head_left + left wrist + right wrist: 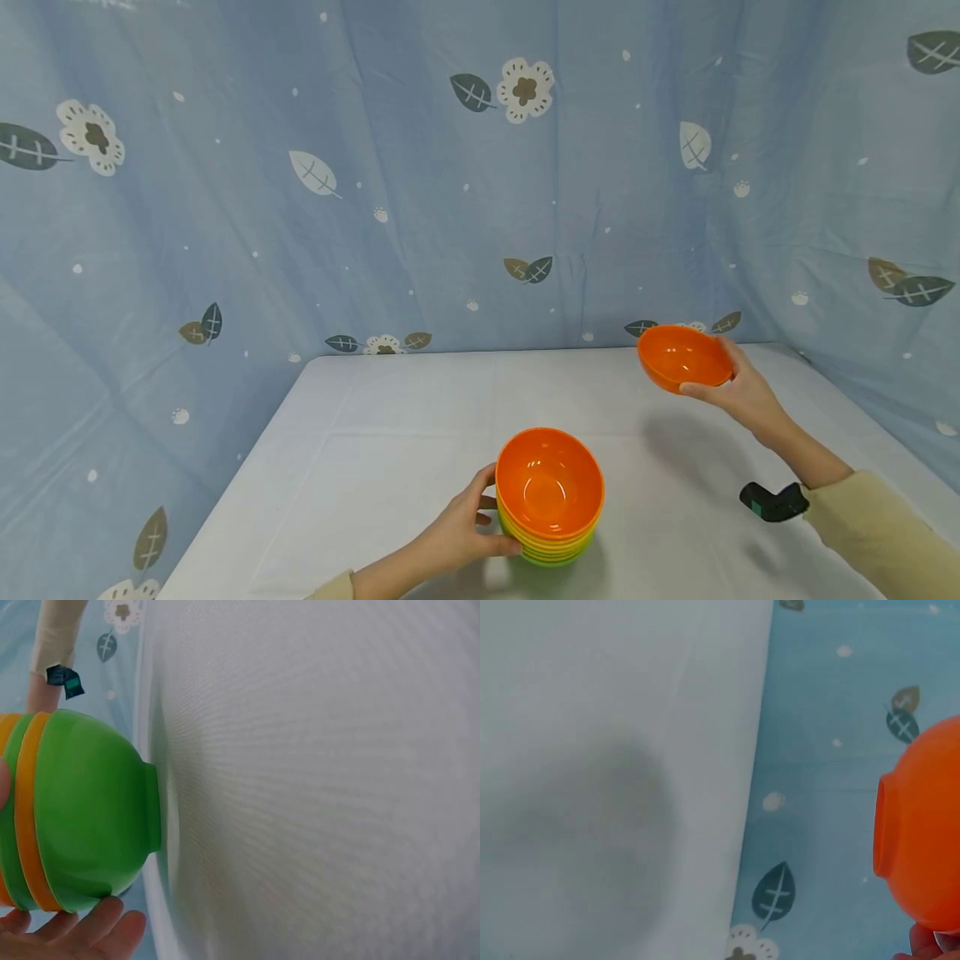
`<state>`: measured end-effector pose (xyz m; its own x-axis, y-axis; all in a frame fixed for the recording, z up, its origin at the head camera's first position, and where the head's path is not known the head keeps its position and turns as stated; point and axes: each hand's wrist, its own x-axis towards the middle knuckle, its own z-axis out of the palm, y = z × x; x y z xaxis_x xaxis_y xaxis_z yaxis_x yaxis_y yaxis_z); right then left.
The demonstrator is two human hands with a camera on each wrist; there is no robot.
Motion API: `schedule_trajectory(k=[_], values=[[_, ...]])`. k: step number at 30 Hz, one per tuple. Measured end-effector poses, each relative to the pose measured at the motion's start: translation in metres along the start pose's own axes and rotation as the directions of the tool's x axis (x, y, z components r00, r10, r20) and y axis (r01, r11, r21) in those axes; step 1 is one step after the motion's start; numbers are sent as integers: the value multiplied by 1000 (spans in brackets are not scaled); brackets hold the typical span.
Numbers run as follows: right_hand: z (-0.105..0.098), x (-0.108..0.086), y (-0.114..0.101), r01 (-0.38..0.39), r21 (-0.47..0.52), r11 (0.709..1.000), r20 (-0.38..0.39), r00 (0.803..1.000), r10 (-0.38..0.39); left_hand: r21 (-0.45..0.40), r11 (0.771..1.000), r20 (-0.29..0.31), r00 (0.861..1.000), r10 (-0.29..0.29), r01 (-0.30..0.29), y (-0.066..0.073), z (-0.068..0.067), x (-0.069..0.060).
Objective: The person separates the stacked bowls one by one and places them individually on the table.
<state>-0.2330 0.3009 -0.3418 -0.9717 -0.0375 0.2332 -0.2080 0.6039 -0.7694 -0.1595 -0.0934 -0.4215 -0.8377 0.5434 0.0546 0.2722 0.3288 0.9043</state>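
A stack of nested bowls [551, 550] sits on the white-covered table, with an orange bowl [542, 487] on top and yellow and green rims under it. My left hand [467, 527] holds the stack's left side, thumb in front and fingers behind. In the left wrist view, the lowest green bowl [97, 810] shows its foot at the cloth. Above the far right of the table, my right hand [746, 400] grips another orange bowl [682, 354] by its right side, slightly tilted. Only part of this bowl [930, 832] enters the right wrist view.
White cloth covers the table [390, 433], whose back edge meets a blue patterned curtain [420, 208]. A black wrist device [774, 503] sits by the right sleeve. The raised bowl and arm cast a shadow on the cloth.
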Motion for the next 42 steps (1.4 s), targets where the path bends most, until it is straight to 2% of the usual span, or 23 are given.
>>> schedule_trajectory(k=[5,10,12,15,17,20,22,24,27,28,30,32,37,42], values=[[1,5,11,1,-9,1000,-34,999,-1,-7,1000,1,1000,-4,4,0,0,0],[2,12,26,-29,-12,999,-52,998,29,-8,1000,-3,1000,-14,14,1,0,0],[3,19,44,-49,-1,999,-52,997,49,-8,1000,-1,1000,-13,13,1,0,0],[7,36,89,-86,-15,996,-106,991,84,-8,1000,0,1000,-12,12,1,0,-1],[10,50,124,-78,-40,996,-139,988,72,-10,1000,2,1000,-6,6,1,-1,-1],[13,60,150,-48,-49,998,-167,985,39,-12,1000,0,1000,-3,3,2,-1,-1],[13,58,148,-29,-18,999,-158,987,26,-16,1000,-2,1000,-4,4,3,-1,-1],[12,53,134,-51,7,999,-152,987,51,-18,1000,-5,1000,-10,10,3,0,0],[11,48,123,-106,-6,994,-154,983,104,-23,1000,-9,1000,-19,18,5,0,1],[12,49,127,-126,-21,992,-168,978,121,-24,1000,-11,1000,-20,20,5,0,1],[10,50,133,-148,-11,989,-148,978,145,-23,1000,-14,1000,-21,21,5,0,1],[12,55,146,-192,-18,981,-169,968,186,-21,1000,-14,1000,-20,20,5,0,2],[15,64,178,-245,0,970,-170,955,241,-22,1000,-11,1000,-14,13,4,0,2],[17,65,185,-270,0,963,-165,950,266,-32,999,-4,1000,-17,17,4,0,2]])
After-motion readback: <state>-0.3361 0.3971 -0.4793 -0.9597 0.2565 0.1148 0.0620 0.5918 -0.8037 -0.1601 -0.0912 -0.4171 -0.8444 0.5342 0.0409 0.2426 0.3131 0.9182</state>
